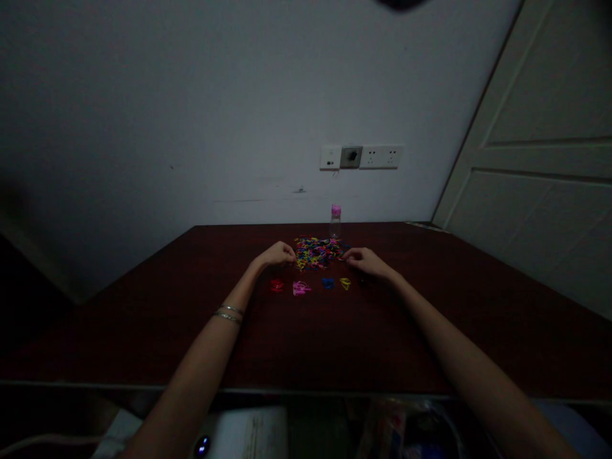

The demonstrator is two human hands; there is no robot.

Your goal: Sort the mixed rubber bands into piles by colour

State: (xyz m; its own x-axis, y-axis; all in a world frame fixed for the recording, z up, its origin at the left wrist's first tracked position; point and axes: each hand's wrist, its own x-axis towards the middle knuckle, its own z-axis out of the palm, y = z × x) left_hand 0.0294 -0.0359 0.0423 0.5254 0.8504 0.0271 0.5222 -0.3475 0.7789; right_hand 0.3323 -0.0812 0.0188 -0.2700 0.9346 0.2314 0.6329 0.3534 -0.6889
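A loose pile of small multicoloured rubber bands [315, 252] lies toward the back of the dark red table. At its left edge is my left hand [280, 253], its fingers curled together in a pinch; whatever they hold is too small to make out. My right hand [364, 260] rests at the pile's right edge, thumb and fingers drawn together, their contents hidden. In front of the pile sit sorted groups: red bands [276, 285], pink bands [301, 289], blue bands [327, 283] and yellow bands [345, 284]. A dark group may lie below my right hand.
Behind the pile stands a clear bottle with a pink cap [336, 210]. The table [306, 344] meets a pale wall with sockets [381, 157]. A panelled door [540, 153] is at the right. Below the front edge, a white box [248, 433] and bagged items show dimly.
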